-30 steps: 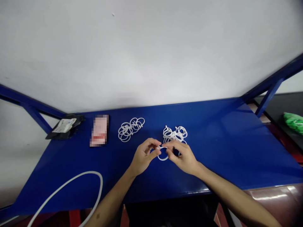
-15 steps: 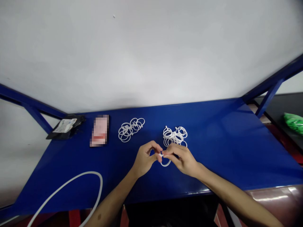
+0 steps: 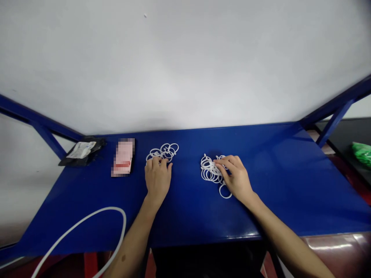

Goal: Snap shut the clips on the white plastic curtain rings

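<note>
My left hand [image 3: 158, 179] reaches palm down over the near side of a loose pile of white plastic rings [image 3: 173, 145]. Its thumb is apart from the fingers, and the fingertips are partly hidden among the rings. My right hand [image 3: 237, 179] is at a second, denser cluster of white rings [image 3: 207, 174], thumb and fingertips pinched together on a ring there. A single white ring [image 3: 221, 195] with a small clasp lies on the table just below that cluster, partly behind my right hand.
The blue table [image 3: 197, 216] stands against a pale wall. At the left are a pixelated pink rectangular item [image 3: 124, 156] and a black plastic package [image 3: 82, 150] with a white label. A large white loop [image 3: 87, 216] arches over the front left. Something green [image 3: 362, 152] lies far right.
My hands, which were together at one ring, have parted. The left has moved left to the looser pile; the right has moved to the denser cluster. A single ring now lies beside the right hand.
</note>
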A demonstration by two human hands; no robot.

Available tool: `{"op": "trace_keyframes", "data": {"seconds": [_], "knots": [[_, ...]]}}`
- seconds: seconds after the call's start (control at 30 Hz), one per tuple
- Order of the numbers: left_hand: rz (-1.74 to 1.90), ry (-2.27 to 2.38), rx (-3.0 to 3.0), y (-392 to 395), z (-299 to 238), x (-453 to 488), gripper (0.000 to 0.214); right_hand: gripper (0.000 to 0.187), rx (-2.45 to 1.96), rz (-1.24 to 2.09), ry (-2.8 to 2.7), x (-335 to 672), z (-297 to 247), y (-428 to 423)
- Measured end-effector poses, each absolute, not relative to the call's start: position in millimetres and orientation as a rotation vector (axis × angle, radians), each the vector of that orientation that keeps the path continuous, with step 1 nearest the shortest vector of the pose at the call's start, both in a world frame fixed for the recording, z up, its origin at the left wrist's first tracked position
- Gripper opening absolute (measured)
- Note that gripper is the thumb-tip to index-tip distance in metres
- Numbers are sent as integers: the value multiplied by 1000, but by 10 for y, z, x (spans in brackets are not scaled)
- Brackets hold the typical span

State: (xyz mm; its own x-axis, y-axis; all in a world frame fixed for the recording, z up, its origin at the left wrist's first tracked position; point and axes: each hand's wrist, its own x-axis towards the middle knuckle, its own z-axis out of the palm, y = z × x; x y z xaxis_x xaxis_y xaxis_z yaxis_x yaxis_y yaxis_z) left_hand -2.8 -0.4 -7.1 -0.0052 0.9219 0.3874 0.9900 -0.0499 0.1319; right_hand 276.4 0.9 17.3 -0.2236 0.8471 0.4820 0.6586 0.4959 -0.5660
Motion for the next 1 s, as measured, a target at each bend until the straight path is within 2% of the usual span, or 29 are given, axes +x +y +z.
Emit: {"op": "trace_keyframes", "data": {"seconds": [0.1, 0.27, 0.4, 0.53, 0.6, 0.73, 0.87, 1.0], "knots": [[-553, -1955, -2129, -12, -79, -18, 21, 19, -1300, 240, -1984, 2783, 134, 39], [-874, -1675, -2301, -109, -21, 151, 22, 23, -1270, 146, -1975, 2749, 144, -2], [-1037, -1229, -2536, -252, 19, 353, 20, 27, -1056, 357, -2064, 2668, 187, -94], [-1101, -1062, -2710, -349, 16, 468, 28, 24, -958, 612, -2087, 2579, 205, -170], [-1128, -1081, -2728, -368, 13, 484, 28, 19, -961, 668, -2048, 2559, 208, -190], [-1296, -1268, -2638, -369, 41, 489, 12, 17, -1029, 713, -1947, 2571, 227, -212], [-1636, -1578, -2714, -342, 99, 493, 28, 15, -1063, 794, -1872, 2582, 257, -232], [-1883, -1860, -2836, -317, 121, 488, 18, 13, -980, 853, -1918, 2547, 268, -254]]}}
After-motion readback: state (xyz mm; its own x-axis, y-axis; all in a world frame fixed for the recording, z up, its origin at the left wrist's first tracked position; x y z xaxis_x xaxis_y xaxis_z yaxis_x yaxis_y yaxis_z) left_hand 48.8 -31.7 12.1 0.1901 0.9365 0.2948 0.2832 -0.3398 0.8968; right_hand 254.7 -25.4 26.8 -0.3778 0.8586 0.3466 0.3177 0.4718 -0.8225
